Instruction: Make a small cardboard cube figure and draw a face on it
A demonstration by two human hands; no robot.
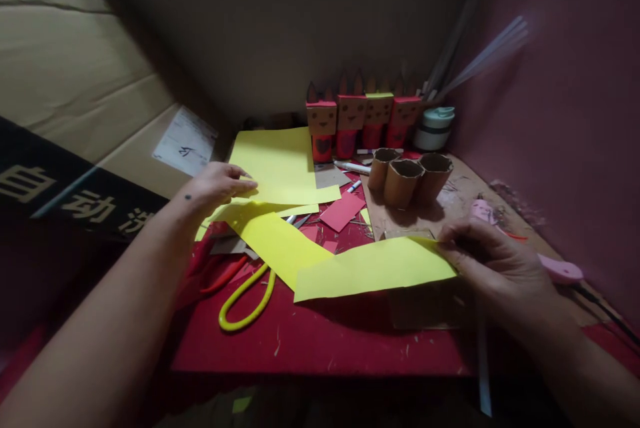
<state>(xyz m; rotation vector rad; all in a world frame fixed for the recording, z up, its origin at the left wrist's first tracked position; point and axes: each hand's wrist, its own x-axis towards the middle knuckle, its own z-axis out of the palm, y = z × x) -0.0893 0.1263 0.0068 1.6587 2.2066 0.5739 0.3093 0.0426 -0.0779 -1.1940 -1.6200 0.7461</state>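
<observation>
Your right hand (493,261) pinches the right end of a yellow paper strip (373,268). The fingers are pressed together on the paper's edge. The strip lies flat across the red table (320,341), just in front of you.

Your left hand (217,183) rests on a big yellow sheet (280,165) farther back. Its fingers are flat and a little spread, pushing down on the sheet's left edge. It is not pinching anything.

A second yellow strip (273,241) runs slanted between the two hands. Its near end goes under the strip you hold.

Hold the strip softly so it does not crease. Keep it flat on the table when you slide it. Take care that it does not drag the slanted strip along with it.

Keep your left hand pressing down, so the big sheet stays put.

Watch the scissors (247,298) with the yellow handles. They lie just beside the strip, partly under the paper. Do not bump them.

Three cardboard tubes (407,178) stand close behind the strip. Keep your right hand low so you do not knock them over. A row of little paper figures (363,115) stands well behind them. A pink tool (560,269) lies just beside your right hand, so mind that too.
</observation>
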